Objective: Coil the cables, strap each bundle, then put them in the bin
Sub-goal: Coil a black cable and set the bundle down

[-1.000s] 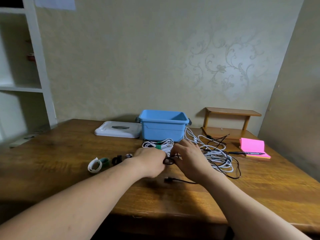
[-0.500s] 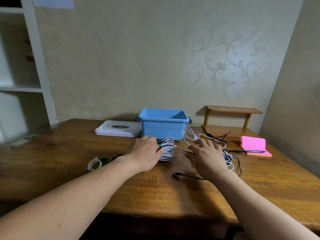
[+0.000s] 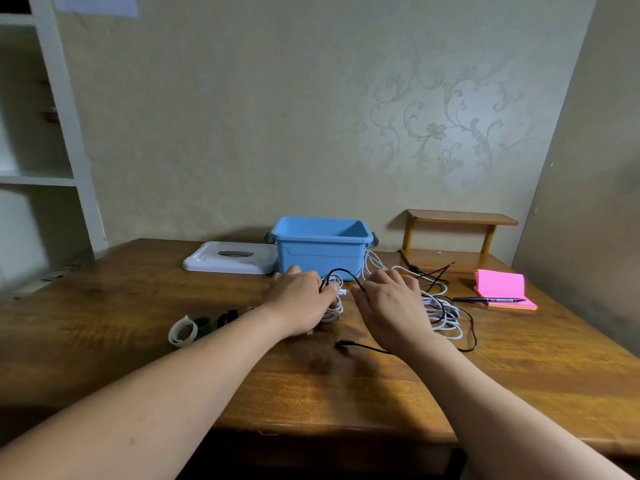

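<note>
Left hand [image 3: 301, 301] curls down by the white bundle [image 3: 335, 308], pinching one side of the black cable [image 3: 341, 270]. Right hand [image 3: 391, 306] pinches the other side, so a loop arches between them, just in front of the blue bin [image 3: 320, 252]. Best play, I'd say: keep the loops even and draw slack gently from the loose pile [image 3: 445, 315]. The straps [image 3: 183, 332] wait off to the left.
</note>
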